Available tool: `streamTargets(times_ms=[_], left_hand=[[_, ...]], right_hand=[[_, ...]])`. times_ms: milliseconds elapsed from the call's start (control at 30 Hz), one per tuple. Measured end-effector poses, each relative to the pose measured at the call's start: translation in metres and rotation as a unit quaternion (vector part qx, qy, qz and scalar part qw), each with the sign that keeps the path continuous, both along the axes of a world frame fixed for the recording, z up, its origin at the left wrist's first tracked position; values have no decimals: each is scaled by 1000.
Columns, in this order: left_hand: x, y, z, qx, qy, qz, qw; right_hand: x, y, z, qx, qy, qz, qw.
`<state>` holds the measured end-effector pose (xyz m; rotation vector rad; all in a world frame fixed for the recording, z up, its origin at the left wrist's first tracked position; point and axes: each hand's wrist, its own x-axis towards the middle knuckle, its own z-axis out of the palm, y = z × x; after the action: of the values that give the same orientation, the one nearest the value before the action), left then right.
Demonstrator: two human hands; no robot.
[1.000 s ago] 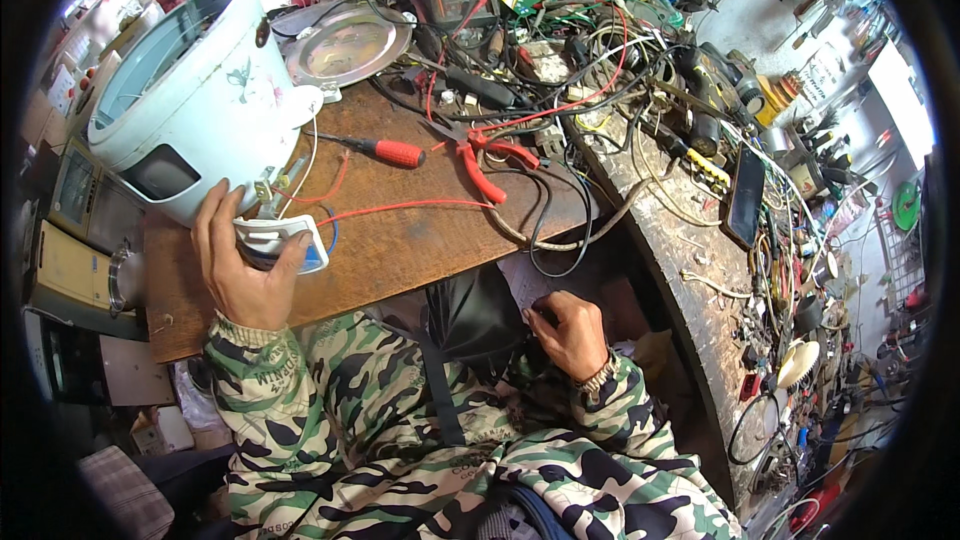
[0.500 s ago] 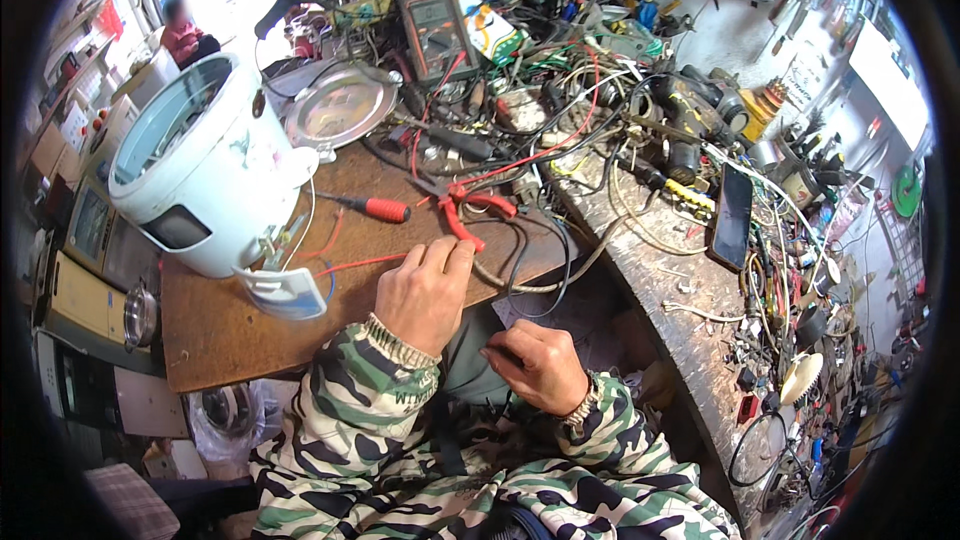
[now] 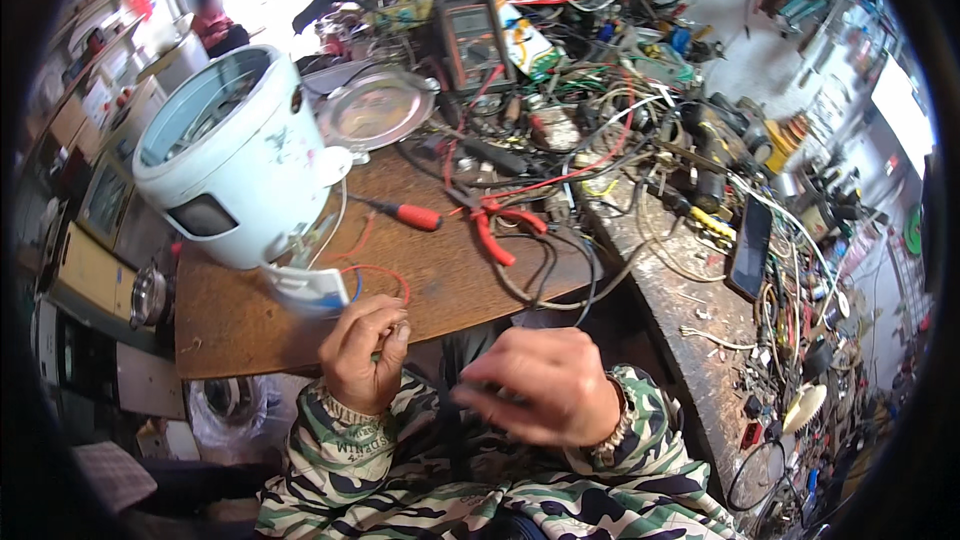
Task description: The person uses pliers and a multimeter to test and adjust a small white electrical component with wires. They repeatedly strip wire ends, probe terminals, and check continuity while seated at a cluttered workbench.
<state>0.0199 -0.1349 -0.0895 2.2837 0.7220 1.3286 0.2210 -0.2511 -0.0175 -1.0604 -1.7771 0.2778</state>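
Left hand [image 3: 365, 352] — fingers pinched shut on the red wire [image 3: 385, 275] at the bench [image 3: 250, 325] edge, wire looping away toward the pale-blue rice cooker [image 3: 235, 165]; right hand [image 3: 540, 385] nearby, loosely curled, contents unclear.

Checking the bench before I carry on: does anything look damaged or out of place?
Yes. The pale blue rice cooker stands tilted with no lid, and its white panel hangs loose beside it on red and blue wires. The left hand holds those wires. Tangled cables cover the back.
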Motion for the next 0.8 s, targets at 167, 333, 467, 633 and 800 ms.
streamTargets(times_ms=[167,333,467,633,800], left_hand=[[-16,14,-27,-73,-50,-80,993],[-22,15,-13,-119,-39,-95,987],[-23,14,-15,-132,-35,-100,986],[-23,14,-21,-50,-54,-60,996],[-23,20,-10,-84,1,-70,994]], right_hand=[[-64,22,55,107,-2,221,969],[-110,27,73,180,28,210,960],[-98,32,59,175,-23,190,966],[-62,51,58,59,-296,136,944],[-16,94,55,-37,-295,66,952]])
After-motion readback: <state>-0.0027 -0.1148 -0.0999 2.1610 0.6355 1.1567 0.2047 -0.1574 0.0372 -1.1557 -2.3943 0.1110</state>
